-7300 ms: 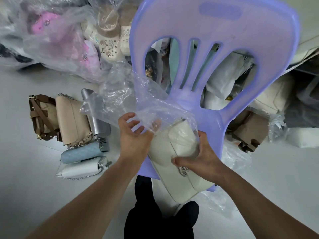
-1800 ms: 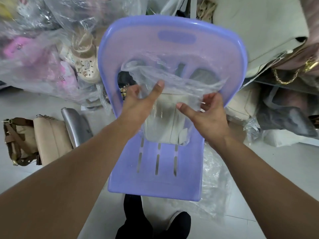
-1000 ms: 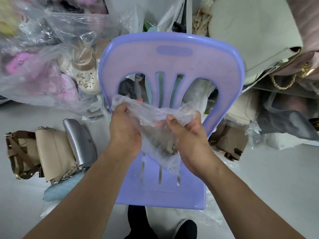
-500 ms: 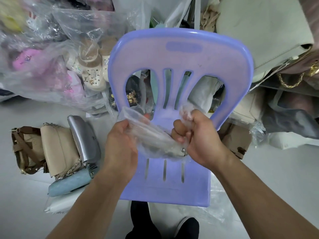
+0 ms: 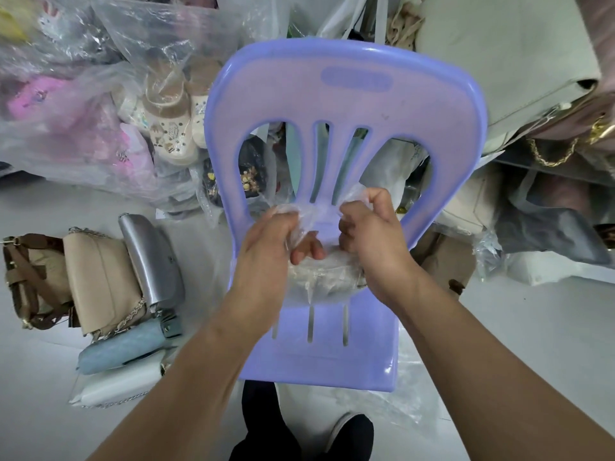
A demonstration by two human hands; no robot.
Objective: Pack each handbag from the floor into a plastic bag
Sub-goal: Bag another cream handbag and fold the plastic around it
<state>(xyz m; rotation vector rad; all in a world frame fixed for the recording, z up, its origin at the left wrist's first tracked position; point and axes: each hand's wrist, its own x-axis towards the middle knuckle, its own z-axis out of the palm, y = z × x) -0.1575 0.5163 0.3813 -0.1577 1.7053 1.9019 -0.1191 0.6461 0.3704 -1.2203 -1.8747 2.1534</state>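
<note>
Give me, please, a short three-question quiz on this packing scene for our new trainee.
1. True or false: the left hand and the right hand both grip the plastic bag above the purple chair.
2. Which colour is the handbag lying between the beige handbag and the chair? A silver, B red, C black.
3. How many handbags lie on the floor left of the chair?
Key: 1 true. 2 A, the silver handbag. 3 five.
</note>
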